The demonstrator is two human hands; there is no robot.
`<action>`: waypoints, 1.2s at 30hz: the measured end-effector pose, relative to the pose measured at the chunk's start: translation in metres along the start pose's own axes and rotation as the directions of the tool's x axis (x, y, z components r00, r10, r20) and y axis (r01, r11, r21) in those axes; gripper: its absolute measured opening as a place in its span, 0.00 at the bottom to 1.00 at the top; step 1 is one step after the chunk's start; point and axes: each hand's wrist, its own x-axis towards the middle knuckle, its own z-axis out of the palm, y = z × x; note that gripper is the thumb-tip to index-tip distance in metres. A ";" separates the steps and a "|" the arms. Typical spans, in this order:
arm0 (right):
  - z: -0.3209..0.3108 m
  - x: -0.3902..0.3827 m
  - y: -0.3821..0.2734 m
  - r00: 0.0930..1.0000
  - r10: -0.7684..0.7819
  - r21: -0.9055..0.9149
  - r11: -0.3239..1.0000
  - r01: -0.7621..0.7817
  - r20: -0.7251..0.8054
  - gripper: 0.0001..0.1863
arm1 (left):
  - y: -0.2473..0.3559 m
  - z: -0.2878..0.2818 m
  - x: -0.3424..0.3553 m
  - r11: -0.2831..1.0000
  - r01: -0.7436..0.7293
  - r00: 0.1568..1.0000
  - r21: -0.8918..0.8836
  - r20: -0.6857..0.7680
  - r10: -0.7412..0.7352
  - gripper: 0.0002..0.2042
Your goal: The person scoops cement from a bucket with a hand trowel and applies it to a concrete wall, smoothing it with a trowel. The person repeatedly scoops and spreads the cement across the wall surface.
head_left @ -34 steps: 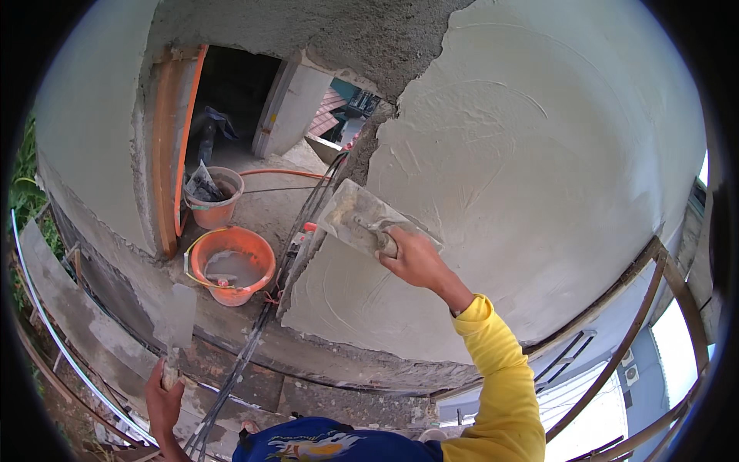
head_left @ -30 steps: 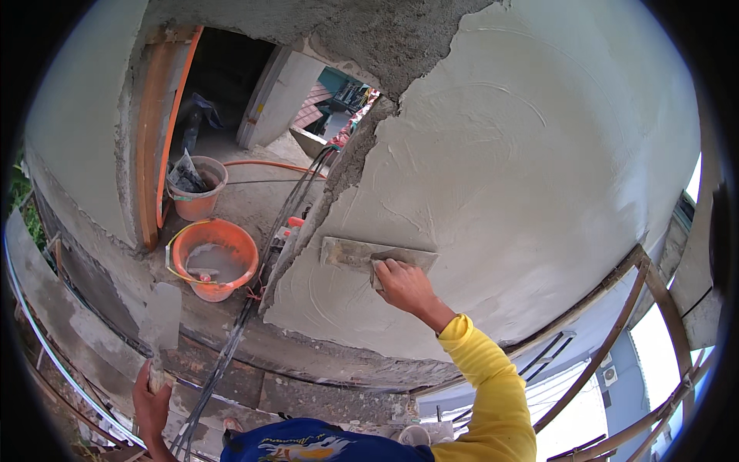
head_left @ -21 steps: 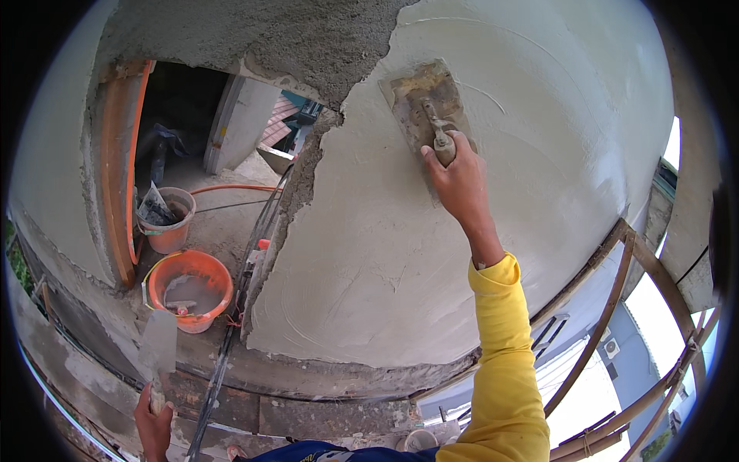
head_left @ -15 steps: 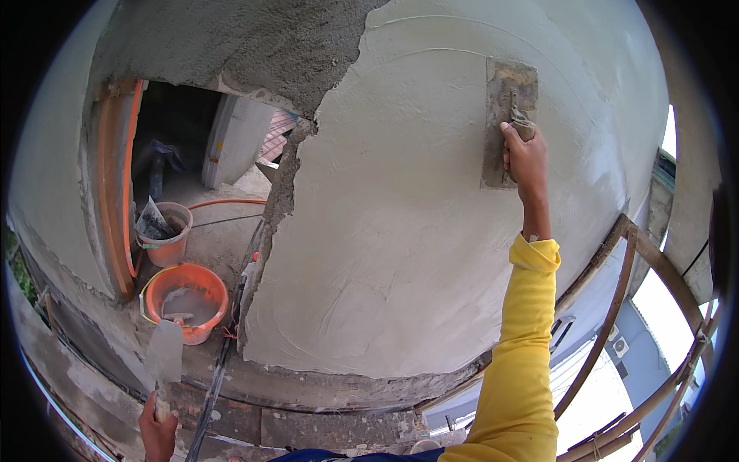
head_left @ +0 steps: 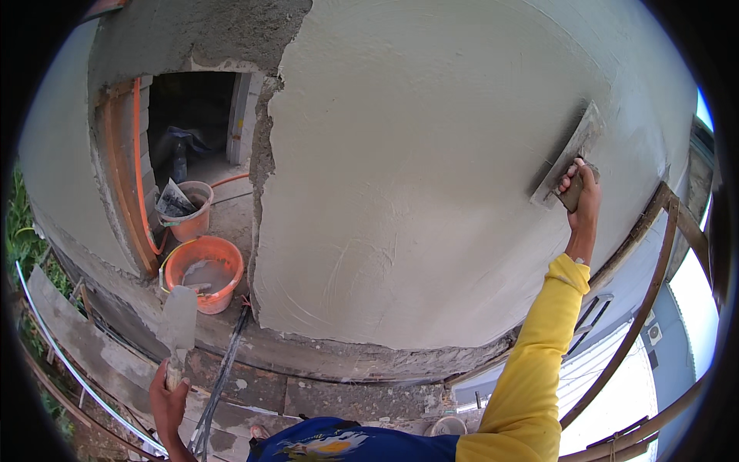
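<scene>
My right hand [head_left: 586,202], its arm in a yellow sleeve, is closed round the handle of a rectangular plastering trowel [head_left: 567,158]. The trowel's blade slants against or just off the smooth grey plaster [head_left: 400,192] at the upper right; whether its whole face touches I cannot tell. Low on the left, my left hand [head_left: 168,402] grips a small hand trowel [head_left: 178,317] by its handle, blade pointing up. Just beyond that blade stands an orange bucket [head_left: 229,289] with greyish wet mix inside.
Behind it, a second bucket [head_left: 190,227] holds a flat-bladed tool, beside a doorway with a wooden frame [head_left: 123,177]. Rough bare render [head_left: 200,35] borders the plaster. Dark cables [head_left: 223,385] run across the planks [head_left: 323,396]. Wooden poles [head_left: 643,331] cross at the right.
My right hand has carried the plastering trowel right and slightly down, and its blade now slants. The left hand with the hand trowel sits a little higher and further right in view; the view has shifted.
</scene>
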 end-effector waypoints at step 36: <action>-0.084 -0.040 0.112 0.867 -0.172 -0.386 0.922 -0.025 -0.467 0.23 | -0.019 -0.003 -0.008 0.990 0.095 0.992 0.108 0.071 -0.103 0.30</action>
